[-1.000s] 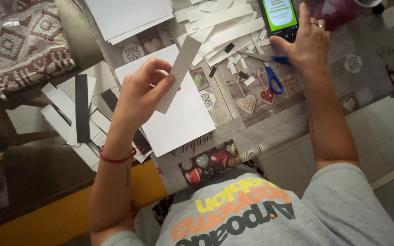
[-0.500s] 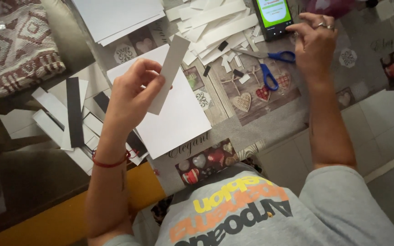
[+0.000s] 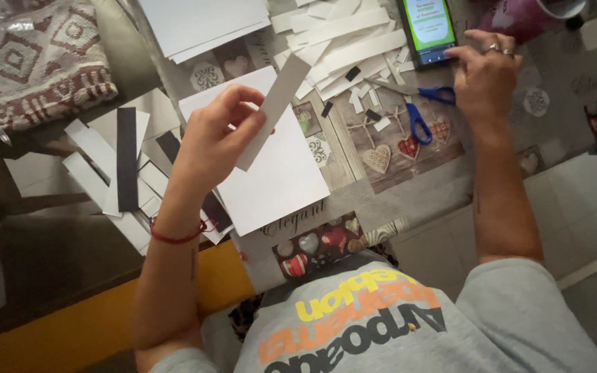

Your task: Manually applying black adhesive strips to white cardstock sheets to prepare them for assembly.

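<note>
Left hand (image 3: 209, 141): pinching a white paper strip (image 3: 276, 110) in a narrow grip, lifting it above the white sheet (image 3: 278, 179).
Right hand (image 3: 481, 79): resting loose-fingered, gripping nothing, beside the phone (image 3: 428, 29) and blue-handled scissors (image 3: 419, 114).

Grey short-sleeved tee, orange-yellow-black print; red string bracelet (image 3: 177, 237); finger rings (image 3: 497, 49).

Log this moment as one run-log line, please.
left hand: holds paper strip above white sheet | right hand: at phone, scissors beside

Tilted white paper strip (image 3: 273, 110), pinched
</note>
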